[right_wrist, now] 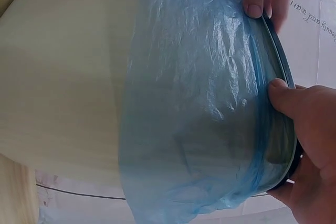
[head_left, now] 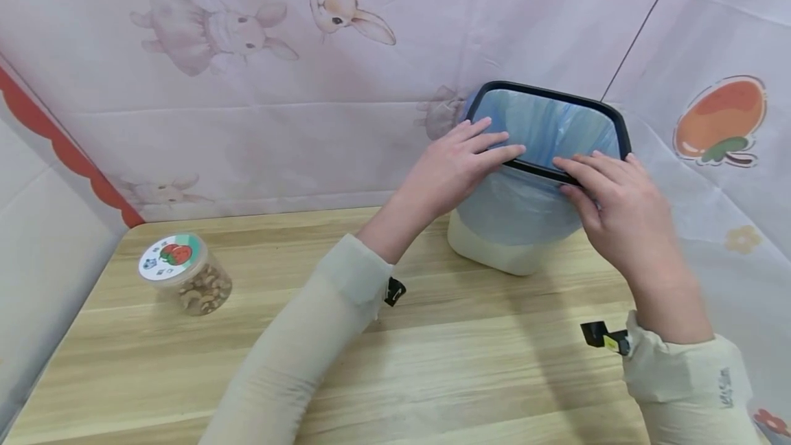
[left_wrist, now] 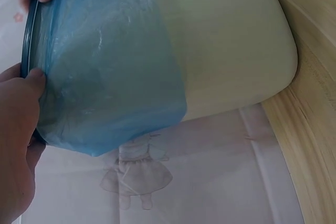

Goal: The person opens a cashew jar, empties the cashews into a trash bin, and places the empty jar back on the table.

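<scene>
A cream trash can (head_left: 494,256) stands on the table toward the back right. A blue plastic trash bag (left_wrist: 115,61) lines it and hangs folded over its upper outside. Around the mouth runs a black rim ring (head_left: 550,91), over the bag. My left hand (head_left: 460,160) grips the ring at the front left, fingers over the top and thumb on the outside. At the front right, my right hand (head_left: 624,204) holds the ring likewise; its thumb presses below the rim in the right wrist view. The bag's bottom is hidden inside.
A clear jar of nuts (head_left: 200,287) with a printed lid stands at the left of the wooden table (head_left: 408,362). Behind the can hangs a curtain (head_left: 371,81) with rabbit pictures. A dark cord (head_left: 645,19) runs down it to the can.
</scene>
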Demonstrator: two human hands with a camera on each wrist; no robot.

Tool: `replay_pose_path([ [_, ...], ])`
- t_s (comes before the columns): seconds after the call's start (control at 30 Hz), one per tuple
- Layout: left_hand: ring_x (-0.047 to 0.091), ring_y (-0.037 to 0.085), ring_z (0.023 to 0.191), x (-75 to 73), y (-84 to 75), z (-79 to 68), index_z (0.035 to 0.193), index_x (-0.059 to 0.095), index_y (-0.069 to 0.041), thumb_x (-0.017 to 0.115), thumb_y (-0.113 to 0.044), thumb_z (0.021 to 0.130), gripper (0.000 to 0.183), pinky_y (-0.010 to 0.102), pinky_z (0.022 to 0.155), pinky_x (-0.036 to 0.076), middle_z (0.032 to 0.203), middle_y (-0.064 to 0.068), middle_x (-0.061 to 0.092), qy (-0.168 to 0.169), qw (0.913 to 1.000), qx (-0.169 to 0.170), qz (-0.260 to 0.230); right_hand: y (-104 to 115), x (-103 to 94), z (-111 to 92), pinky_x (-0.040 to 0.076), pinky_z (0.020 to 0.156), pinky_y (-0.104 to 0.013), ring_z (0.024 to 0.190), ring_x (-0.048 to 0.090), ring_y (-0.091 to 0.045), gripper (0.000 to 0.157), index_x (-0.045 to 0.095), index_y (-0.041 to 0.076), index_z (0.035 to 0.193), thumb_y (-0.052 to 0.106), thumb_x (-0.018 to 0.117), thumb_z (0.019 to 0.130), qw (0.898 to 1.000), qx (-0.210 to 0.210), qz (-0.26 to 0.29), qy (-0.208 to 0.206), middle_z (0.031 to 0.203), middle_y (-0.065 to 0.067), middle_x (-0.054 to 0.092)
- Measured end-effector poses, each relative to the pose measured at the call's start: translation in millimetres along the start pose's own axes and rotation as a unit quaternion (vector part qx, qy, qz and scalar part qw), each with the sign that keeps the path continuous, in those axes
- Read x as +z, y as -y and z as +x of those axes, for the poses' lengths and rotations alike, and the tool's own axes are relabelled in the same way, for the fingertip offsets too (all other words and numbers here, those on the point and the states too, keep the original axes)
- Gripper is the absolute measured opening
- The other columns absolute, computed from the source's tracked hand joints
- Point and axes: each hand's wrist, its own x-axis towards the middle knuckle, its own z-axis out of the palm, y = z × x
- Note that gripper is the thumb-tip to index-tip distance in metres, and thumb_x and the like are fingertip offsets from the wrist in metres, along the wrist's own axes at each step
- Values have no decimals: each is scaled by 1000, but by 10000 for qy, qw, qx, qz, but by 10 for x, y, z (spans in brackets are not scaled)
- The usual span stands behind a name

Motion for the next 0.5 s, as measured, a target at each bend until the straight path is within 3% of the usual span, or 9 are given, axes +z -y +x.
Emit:
replay_pose_path([
  [0.27,45,26,141,-14,-18,-66,142,57,-31,53,-12,104,43,37,118,32,142,-2,58,-124,9995,74,277,66,6,-5,26,116,-61,126,55,-43,40,68,17,130,10,72,90,9999,-47,46,-130,126,-16,67],
  [0.5,44,25,142,-62,-15,-140,143,55,-32,51,-10,104,45,36,119,30,143,-3,58,-234,9989,86,399,114,5,8,26,117,-61,126,56,-42,40,69,18,128,9,73,89,9994,-139,190,-235,126,-15,67],
])
